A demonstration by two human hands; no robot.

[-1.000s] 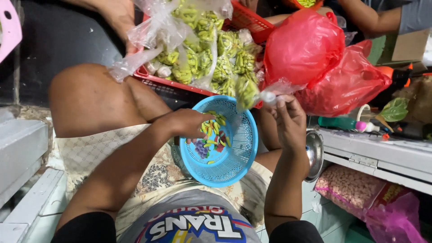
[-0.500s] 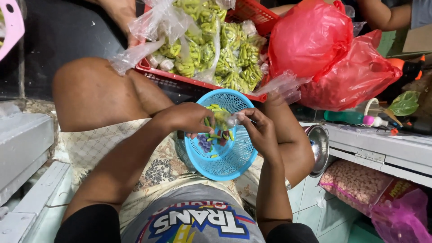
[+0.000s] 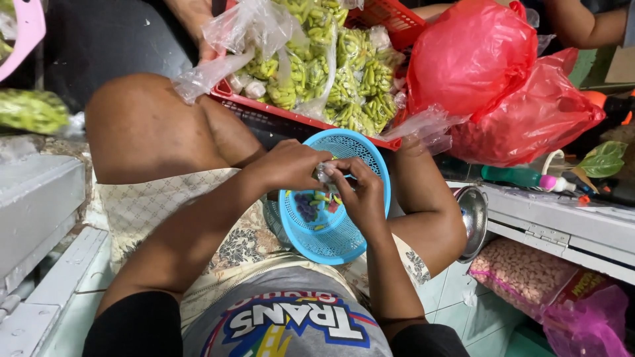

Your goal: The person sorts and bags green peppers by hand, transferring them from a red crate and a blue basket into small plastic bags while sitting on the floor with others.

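Over the blue basket, left hand and right hand pinch a small clear packet, seemingly light, soft and slippery, best gripped at its edges.

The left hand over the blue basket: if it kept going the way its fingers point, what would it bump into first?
The left hand points right, so it would meet the right hand first; their fingertips already pinch a small clear wrapper together above the blue basket.

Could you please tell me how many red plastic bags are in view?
2: one red plastic bag sits at the top right beside the red crate; the second red plastic bag lies lower right against it. Others may be hidden behind them.
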